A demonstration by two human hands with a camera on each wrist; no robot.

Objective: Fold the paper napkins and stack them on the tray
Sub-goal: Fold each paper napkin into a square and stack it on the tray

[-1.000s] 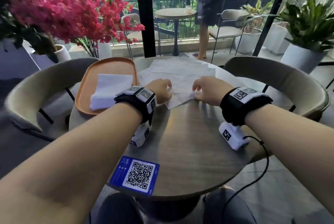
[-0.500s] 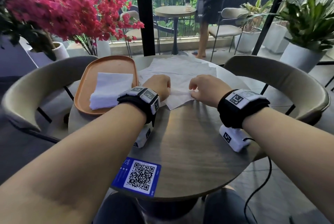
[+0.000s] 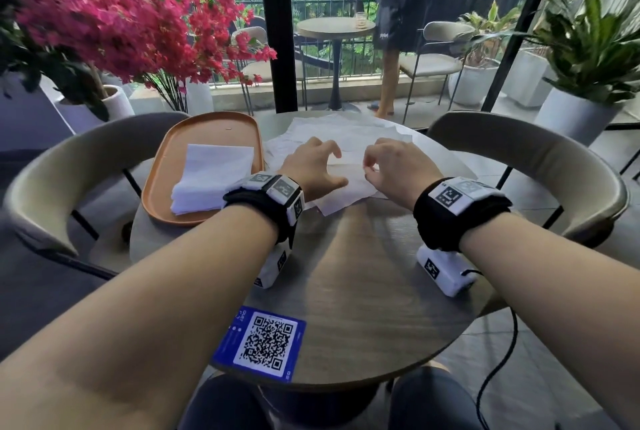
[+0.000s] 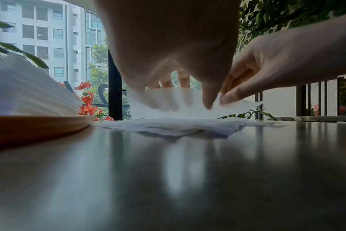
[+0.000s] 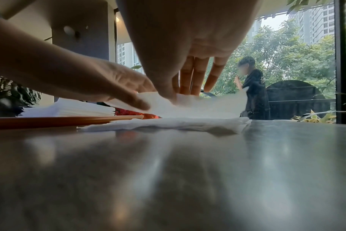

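A loose pile of unfolded white napkins (image 3: 346, 131) lies on the far half of the round table (image 3: 346, 273). One sheet (image 4: 178, 101) is lifted off the pile (image 4: 168, 126) at its near edge. My left hand (image 3: 334, 166) holds it with the thumb in front and spread fingers behind. My right hand (image 3: 372, 166) pinches the same sheet (image 5: 207, 106) just to the right, thumb against curled fingers. To the left, an orange tray (image 3: 207, 128) carries a stack of folded napkins (image 3: 214, 176).
A blue QR-code card (image 3: 266, 343) lies at the table's near edge. Curved beige chairs stand left (image 3: 69, 166) and right (image 3: 519, 159). Pink flowers (image 3: 121, 13) overhang the far left. A person (image 3: 398, 13) stands on the balcony beyond the glass.
Both hands have moved forward from the near edge of the pile. The left hand's fingers have spread out of a fist, and the top sheet now hangs lifted between the two hands.
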